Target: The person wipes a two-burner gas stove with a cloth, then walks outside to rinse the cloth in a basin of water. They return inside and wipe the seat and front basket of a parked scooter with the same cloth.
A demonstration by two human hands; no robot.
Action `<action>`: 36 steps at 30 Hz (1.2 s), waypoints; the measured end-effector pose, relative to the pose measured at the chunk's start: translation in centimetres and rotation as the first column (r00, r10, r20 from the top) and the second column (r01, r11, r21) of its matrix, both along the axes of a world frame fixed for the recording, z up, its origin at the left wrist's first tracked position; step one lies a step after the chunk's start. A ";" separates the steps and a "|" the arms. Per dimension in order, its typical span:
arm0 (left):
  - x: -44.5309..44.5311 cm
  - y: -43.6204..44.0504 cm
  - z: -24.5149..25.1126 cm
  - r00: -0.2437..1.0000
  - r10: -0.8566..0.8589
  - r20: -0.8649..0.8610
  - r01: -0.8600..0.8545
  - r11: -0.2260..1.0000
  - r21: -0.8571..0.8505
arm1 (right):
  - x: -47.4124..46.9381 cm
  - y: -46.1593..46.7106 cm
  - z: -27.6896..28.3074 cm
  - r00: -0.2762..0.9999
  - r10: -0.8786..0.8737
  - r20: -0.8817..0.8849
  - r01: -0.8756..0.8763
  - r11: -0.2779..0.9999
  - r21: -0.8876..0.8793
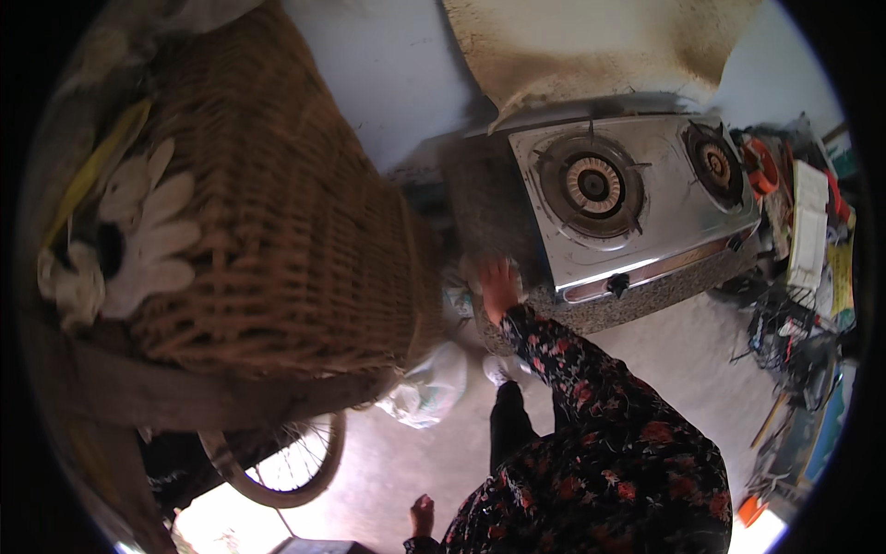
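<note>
My right hand (498,287) reaches out over the left end of a speckled stone counter (644,303), beside the stove. It presses down, slightly blurred, on what looks like a pale cloth (518,277), mostly hidden under the palm. Just right of this hand stands a two-burner steel gas stove (664,187) with dark pan supports and black knobs. Nothing sits on its burners. My left hand (422,516) hangs low beside my body, away from the counter. Its fingers look curled, but the hand is too small and blurred to show clearly whether they are closed.
A large wicker basket (291,228) looms close on the left, above a wooden beam (208,395). Below are a bicycle wheel (332,471) and a white plastic bag (432,388). A stained sheet (595,48) covers the wall behind the stove. Clutter includes a black wire rack (779,329) at right.
</note>
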State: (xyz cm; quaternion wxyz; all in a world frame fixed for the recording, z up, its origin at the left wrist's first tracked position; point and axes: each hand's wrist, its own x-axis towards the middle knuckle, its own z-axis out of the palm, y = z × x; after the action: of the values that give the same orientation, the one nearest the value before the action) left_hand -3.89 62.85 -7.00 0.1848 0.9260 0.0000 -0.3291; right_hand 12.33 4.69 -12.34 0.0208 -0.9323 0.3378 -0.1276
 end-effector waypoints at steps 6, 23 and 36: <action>1.1 1.2 2.2 0.950 0.132 -0.282 -0.117 0.991 0.067 | 9.8 -7.5 -0.6 0.986 -0.166 -0.006 0.166 0.984 0.062; 9.7 1.8 0.4 0.943 0.086 -0.322 -0.115 0.991 -0.070 | -0.4 1.7 2.1 0.963 0.245 0.115 -0.266 0.936 0.230; 19.0 -8.1 1.0 0.896 -0.215 -0.388 0.195 0.977 -0.091 | -28.2 -3.4 3.9 0.995 -0.093 0.037 0.071 0.918 0.391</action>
State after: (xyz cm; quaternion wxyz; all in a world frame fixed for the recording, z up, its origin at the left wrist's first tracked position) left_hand 15.14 54.78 -6.03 0.1684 0.8303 -0.0686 -0.5268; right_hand -15.82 1.33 -8.40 0.2093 -0.8908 0.3944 -0.0843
